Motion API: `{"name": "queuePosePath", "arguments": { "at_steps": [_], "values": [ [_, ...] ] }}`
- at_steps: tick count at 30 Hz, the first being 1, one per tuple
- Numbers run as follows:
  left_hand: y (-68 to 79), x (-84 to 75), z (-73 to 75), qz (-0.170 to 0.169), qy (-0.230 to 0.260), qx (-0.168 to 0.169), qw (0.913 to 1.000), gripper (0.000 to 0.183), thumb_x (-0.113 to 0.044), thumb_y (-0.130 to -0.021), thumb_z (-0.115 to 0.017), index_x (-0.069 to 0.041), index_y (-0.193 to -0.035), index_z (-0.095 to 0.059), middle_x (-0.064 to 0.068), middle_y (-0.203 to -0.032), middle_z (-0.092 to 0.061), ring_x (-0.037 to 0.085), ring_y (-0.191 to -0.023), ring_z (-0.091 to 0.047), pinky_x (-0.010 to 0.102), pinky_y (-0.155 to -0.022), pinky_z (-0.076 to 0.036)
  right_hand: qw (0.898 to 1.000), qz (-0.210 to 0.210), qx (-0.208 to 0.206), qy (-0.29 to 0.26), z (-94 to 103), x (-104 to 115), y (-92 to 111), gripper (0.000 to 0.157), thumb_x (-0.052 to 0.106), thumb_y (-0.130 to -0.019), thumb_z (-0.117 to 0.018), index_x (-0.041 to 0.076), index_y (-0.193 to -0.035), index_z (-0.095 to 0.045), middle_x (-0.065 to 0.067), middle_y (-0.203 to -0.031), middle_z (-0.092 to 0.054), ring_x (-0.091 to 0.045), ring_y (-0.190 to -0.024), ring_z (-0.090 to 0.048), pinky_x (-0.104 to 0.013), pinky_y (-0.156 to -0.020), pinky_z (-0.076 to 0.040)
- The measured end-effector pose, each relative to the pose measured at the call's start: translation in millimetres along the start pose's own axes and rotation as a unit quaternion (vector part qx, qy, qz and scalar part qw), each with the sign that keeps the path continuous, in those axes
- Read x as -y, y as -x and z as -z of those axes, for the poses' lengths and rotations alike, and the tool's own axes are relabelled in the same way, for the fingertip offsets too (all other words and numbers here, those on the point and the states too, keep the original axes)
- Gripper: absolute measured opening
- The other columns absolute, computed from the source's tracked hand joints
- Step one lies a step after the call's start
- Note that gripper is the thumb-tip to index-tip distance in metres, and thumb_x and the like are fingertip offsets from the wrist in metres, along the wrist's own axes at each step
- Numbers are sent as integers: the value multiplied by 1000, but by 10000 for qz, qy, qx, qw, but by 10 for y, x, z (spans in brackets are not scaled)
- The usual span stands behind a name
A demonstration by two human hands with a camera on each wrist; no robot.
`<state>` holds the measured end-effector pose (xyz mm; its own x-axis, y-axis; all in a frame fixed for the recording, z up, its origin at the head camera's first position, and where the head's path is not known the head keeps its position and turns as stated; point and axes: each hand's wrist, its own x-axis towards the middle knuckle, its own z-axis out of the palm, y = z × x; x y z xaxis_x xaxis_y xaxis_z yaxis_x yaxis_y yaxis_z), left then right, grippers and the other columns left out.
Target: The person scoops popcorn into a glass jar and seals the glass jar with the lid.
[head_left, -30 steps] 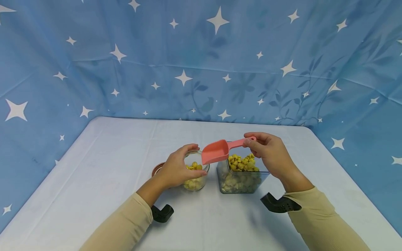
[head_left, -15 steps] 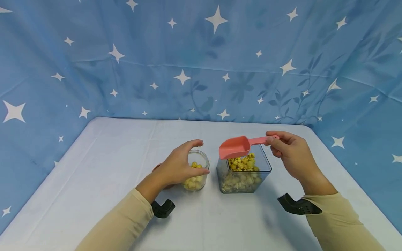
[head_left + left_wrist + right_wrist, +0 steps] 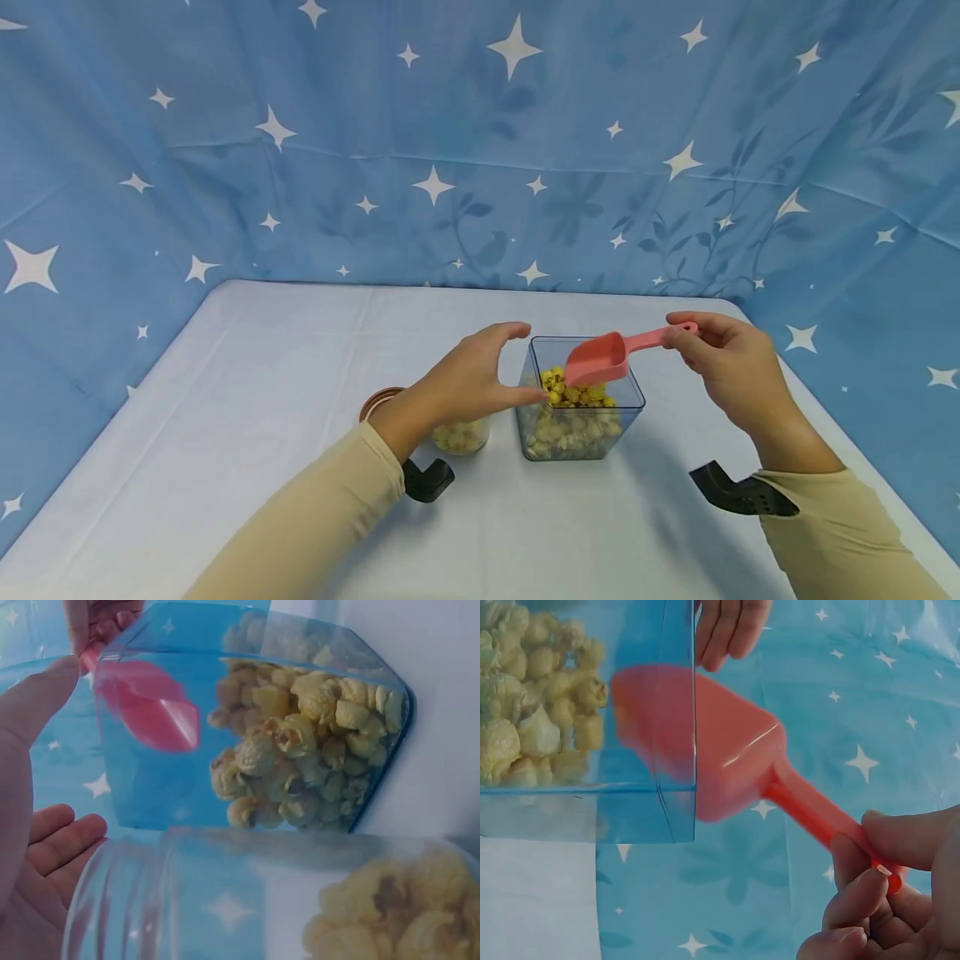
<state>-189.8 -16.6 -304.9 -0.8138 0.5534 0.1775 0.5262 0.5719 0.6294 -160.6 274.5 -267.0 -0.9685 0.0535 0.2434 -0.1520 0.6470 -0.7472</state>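
My right hand [image 3: 731, 367] pinches the end of the handle of a pink scoop [image 3: 598, 358]. The scoop's bowl hangs tilted over a clear square container [image 3: 626, 421] of yellow popcorn [image 3: 557, 385]; in the right wrist view the scoop [image 3: 735, 750] partly shows through its wall. My left hand [image 3: 468, 375] reaches over a round glass jar [image 3: 463, 437] with thumb and fingers spread apart at the container's left side; whether the thumb touches the container, I cannot tell. Popcorn [image 3: 390, 900] lies inside the jar [image 3: 150, 900], whose mouth the hand hides in the head view.
Behind my left wrist a brown-rimmed round thing [image 3: 372, 402] shows, mostly hidden. A white cloth covers the table [image 3: 285, 358], and a blue star-patterned curtain [image 3: 450, 125] hangs behind it. Each wrist carries a black camera mount [image 3: 742, 492].
The right hand has carried the scoop rightward from over the jar to over the square container. My left hand has let go of the jar and moved right to the container's side.
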Motion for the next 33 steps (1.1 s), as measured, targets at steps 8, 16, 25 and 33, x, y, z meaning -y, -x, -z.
{"name": "queuePosePath", "arguments": {
  "at_steps": [8,16,25,33],
  "values": [
    [-89,-42,-90,138,-114,279,9995,83,-61,-72,-60,-17,-138,-32,-5,-136,-38,13,-124,-34,37,-94,-36,9936,551,-316,933,-55,80,-7,44,40,-86,-55,6,-113,-61,-7,-88,-60,-19,-73,-49,-24,-45,-39],
    [-87,-46,-94,83,-93,268,9996,82,-57,-73,-62,-15,-137,-34,-3,-135,-39,14,-123,-36,37,-94,-37,9802,1165,-103,1599,-192,167,-7,37,35,-87,-57,4,-108,-62,-3,-67,-54,-18,-55,-44,-26,-41,-33],
    [-96,-46,-97,139,-85,336,9993,84,-60,-72,-61,-15,-137,-33,-4,-136,-37,14,-124,-34,37,-96,-34,9857,807,880,1188,-438,-27,-61,40,36,-87,-57,3,-108,-62,-4,-76,-59,-19,-64,-48,-27,-48,-39],
    [-99,-45,-93,208,-154,342,9991,84,-60,-72,-62,-16,-138,-33,-4,-137,-37,14,-124,-34,36,-96,-34,9933,359,943,564,-464,-125,-87,43,42,-85,-57,7,-108,-63,-7,-94,-64,-19,-85,-57,-35,-69,-46]
  ]
}}
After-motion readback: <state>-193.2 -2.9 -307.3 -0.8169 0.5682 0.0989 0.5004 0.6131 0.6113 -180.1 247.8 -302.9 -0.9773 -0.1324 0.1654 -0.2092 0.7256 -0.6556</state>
